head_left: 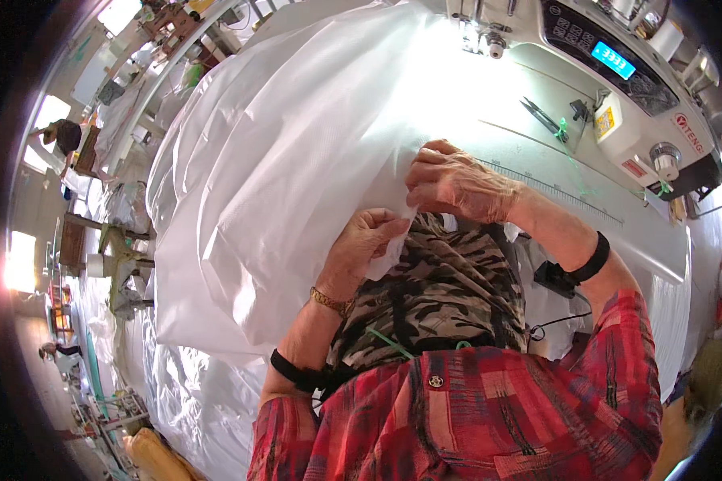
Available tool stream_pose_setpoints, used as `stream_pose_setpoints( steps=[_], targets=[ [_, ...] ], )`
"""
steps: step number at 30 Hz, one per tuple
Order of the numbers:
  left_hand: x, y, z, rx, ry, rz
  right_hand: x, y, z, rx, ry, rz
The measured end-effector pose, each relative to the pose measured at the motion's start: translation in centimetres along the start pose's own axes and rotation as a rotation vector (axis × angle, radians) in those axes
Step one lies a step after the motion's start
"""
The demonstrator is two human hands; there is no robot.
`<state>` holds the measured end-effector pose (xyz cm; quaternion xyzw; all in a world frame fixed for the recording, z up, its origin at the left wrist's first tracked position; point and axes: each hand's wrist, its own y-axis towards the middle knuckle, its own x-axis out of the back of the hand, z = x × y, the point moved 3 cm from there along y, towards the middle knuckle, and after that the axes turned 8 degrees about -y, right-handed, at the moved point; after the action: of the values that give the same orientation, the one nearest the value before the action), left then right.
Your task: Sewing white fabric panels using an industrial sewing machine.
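Observation:
A large sheet of white fabric [273, 184] spreads over the table and hangs down its left side in loose folds. At its near right edge, my left hand [369, 238] pinches the border between thumb and fingers. Just beyond and to the right, my right hand [457, 183] is closed on the same edge, its fingers curled and the fingertips partly hidden. The two hands are close together above my lap. Beyond them, at the top, stands a sewing machine [610, 60] with a lit blue display; its bright lamp washes out the fabric near the needle area.
Thread snips [541, 117] with green thread lie on the white table [658, 240], right of the fabric. A printed ruler scale [553, 191] runs along the table's near edge. White sheeting [192, 401] piles up at lower left. Racks and another person [60, 350] appear far left.

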<state>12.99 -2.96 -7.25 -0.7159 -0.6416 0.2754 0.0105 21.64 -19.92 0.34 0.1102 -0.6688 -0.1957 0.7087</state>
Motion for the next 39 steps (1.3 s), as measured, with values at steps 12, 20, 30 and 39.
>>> stream_pose_setpoints(
  steps=[12,20,30,39],
  targets=[
    [-5.5,-2.6,-3.1,-0.802,1.170,-0.345,-0.4,0.2,0.0,0.007,-0.078,0.095],
    [-4.9,-3.4,-3.3,-0.643,0.920,-0.318,0.2,0.5,-2.0,-0.056,0.080,0.076],
    [-5.3,-2.9,-3.8,-0.814,1.021,-0.300,0.8,0.7,-7.1,-0.122,0.130,0.031],
    [-5.6,-1.1,-3.1,-0.821,1.188,-0.227,1.2,-0.2,-9.8,-0.424,-0.325,-0.075]
  ],
)
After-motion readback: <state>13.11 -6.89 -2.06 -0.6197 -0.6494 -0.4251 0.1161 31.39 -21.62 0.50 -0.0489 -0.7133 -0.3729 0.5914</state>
